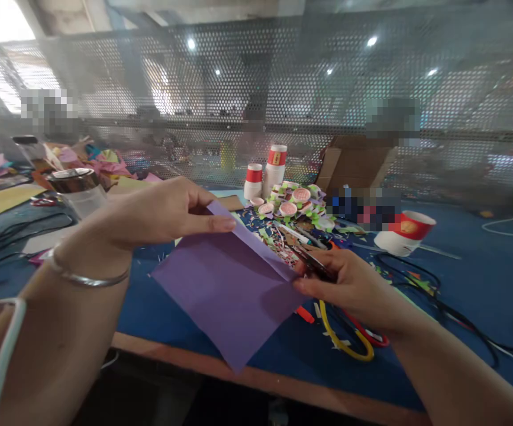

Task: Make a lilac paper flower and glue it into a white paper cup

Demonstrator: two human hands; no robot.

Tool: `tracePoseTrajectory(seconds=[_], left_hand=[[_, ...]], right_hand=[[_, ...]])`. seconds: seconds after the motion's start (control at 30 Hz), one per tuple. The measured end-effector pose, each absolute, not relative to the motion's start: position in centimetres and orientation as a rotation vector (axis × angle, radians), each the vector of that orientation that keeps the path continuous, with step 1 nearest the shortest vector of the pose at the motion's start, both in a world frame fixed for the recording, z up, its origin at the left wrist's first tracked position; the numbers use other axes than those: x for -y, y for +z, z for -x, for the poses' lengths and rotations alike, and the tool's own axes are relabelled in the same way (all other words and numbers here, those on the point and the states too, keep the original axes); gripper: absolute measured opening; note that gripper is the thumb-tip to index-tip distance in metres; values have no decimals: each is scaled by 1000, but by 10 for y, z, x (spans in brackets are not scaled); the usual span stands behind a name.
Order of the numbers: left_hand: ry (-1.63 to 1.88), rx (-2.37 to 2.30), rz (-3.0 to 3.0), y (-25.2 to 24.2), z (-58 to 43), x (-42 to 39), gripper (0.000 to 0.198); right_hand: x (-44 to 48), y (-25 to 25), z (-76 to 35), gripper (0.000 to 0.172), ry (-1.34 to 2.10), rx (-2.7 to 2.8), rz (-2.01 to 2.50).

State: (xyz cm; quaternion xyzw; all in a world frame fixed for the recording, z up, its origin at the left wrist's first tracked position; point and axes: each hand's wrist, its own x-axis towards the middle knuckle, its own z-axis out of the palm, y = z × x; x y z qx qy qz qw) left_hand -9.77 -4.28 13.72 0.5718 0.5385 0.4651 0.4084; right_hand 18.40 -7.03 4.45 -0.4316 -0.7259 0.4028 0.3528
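Note:
A sheet of purple paper [225,284] hangs tilted between my two hands, its upper edge folded over in a narrow strip. My left hand [176,210], wearing a silver bangle at the wrist, pinches the strip's upper left end between thumb and fingers. At the right corner of the sheet, my right hand [340,281] is closed with thumb and fingertips on the paper. That same hand also holds dark scissors [313,263], whose handles are mostly hidden by the fingers. Small paper scraps [283,245] lie behind the sheet.
Decorated paper-cup pieces [298,204] are heaped behind, beside stacked red-and-white paper cups [276,165]. Another cup [406,232] stands right, near black cables [442,305]. A yellow-handled tool [345,349] lies by the front edge. A lidded jar [76,189] and coloured paper are left.

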Motion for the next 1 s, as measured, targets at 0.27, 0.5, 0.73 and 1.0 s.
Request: tracePoseTrajectory(seconds=[0.27,0.5,0.73,1.0], left_hand=[[346,-985,-1821,86,108,4,24],[-34,-775,-2157,63,87,0,36],[214,-790,-2297,55,80,8,32],[313,-921,-2375,50,114,-1,32]], right_hand=[[62,38,-191,26,1165,2032,1150],[55,31,-188,25,1228,2098,1165],[52,28,-187,41,1107,2026,1187],[48,28,-199,51,511,2130,1395]])
